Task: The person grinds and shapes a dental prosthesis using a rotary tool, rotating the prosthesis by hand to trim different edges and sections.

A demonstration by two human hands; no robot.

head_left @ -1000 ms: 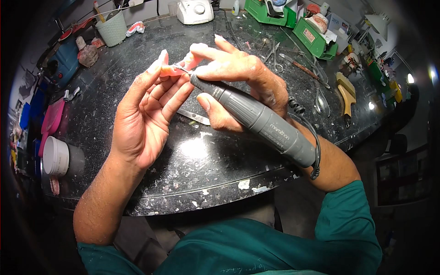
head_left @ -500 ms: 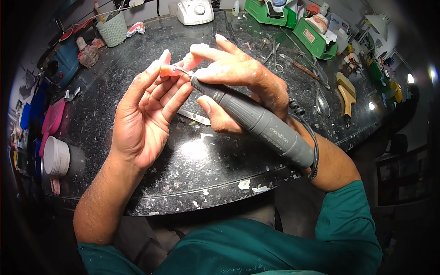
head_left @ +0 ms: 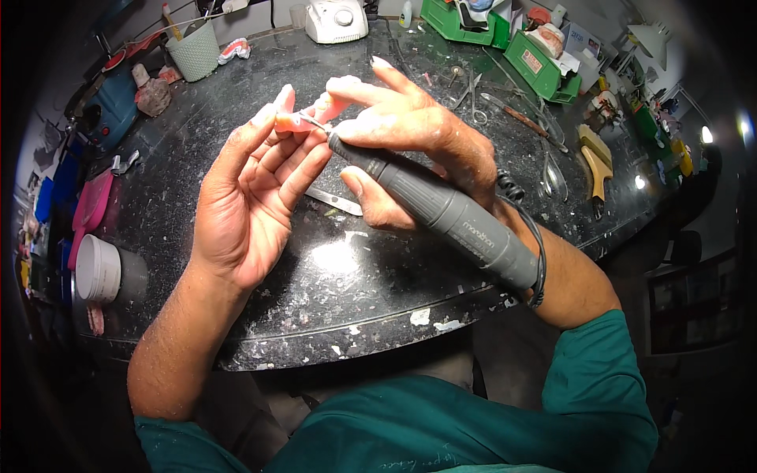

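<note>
Between the fingertips of my left hand (head_left: 251, 185) is a small pink denture (head_left: 293, 121), partly hidden by the fingers. My right hand (head_left: 430, 138) grips a dark grey rotary handpiece (head_left: 449, 209), which slants from upper left to lower right. Its thin metal bur (head_left: 314, 121) reaches the denture's pink surface. The right index and middle fingers stretch over to the denture's far side. A coiled black cord runs from the handpiece's rear end past my right wrist. Beneath the hands, a flat metal blade-like tool (head_left: 334, 201) lies on the bench.
The black speckled bench (head_left: 339, 303) has a curved near edge. A white control box (head_left: 337, 21) stands at the back, green bins (head_left: 540, 67) at the back right. Scissors (head_left: 473, 98), a brush (head_left: 597, 162) and several metal tools lie right; a white tub (head_left: 98, 269) stands left.
The handpiece has rolled slightly about its length in my right hand. Both hands, the denture and the bur stay in almost the same place.
</note>
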